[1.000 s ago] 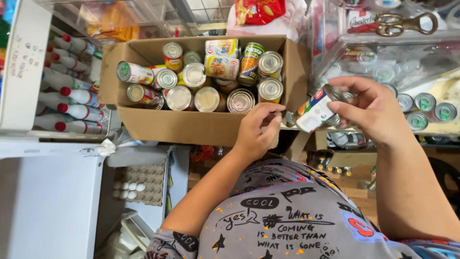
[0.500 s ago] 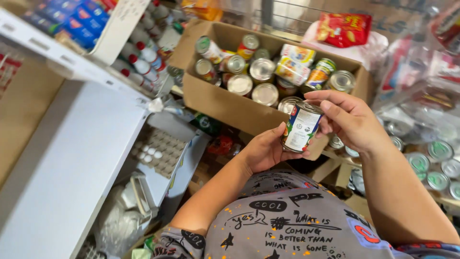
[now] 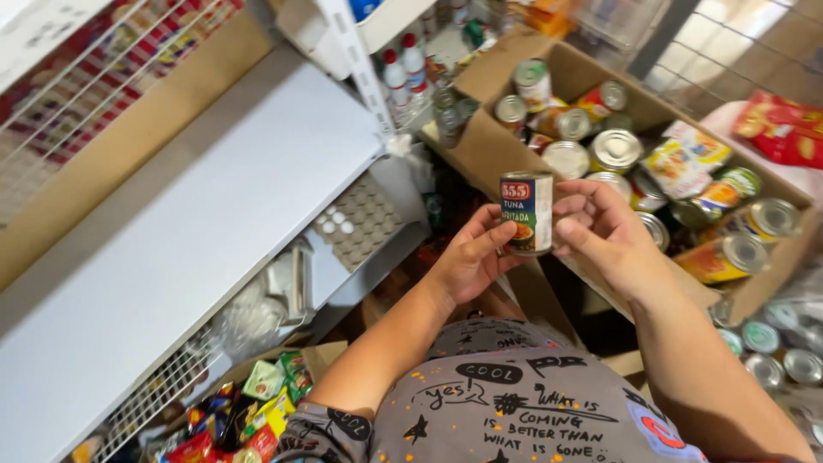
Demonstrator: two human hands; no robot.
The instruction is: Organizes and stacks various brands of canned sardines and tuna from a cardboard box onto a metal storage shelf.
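I see a small cylindrical metal can with a blue, red and green paper label (image 3: pixel 527 213) held upright between both hands, in the air just in front of the open brown cardboard box of mixed tins (image 3: pixel 484 146). My left hand (image 3: pixel 467 257) cups the can from below and behind, thumb pressed along the label; my right hand (image 3: pixel 604 236) closes on its far side with fingers curled round the wall. Both grips are closed on the can, and it touches nothing else. Risk, as I judge it: the hold rests on fingertips against a smooth curved wall, so a slackened thumb could let the can slide down through the hands. A fall from here would land it among the clutter below, near the grey moulded egg tray (image 3: pixel 360 221) or into the dark gap under the box. A second risk is the box itself: the silver-topped tins (image 3: pixel 615 150) inside lie loose, some on their sides, and a knock from a forearm could set them rolling. The nearest surface is a long flat white shelf board (image 3: pixel 197 231), edged with white wire mesh (image 3: pixel 163 394). The room is a crowded storeroom: white bottles with red caps (image 3: pixel 403 73) stand behind the upright, bright packets (image 3: pixel 257 411) fill the lower left, and a red snack bag (image 3: pixel 784 129) lies at right.
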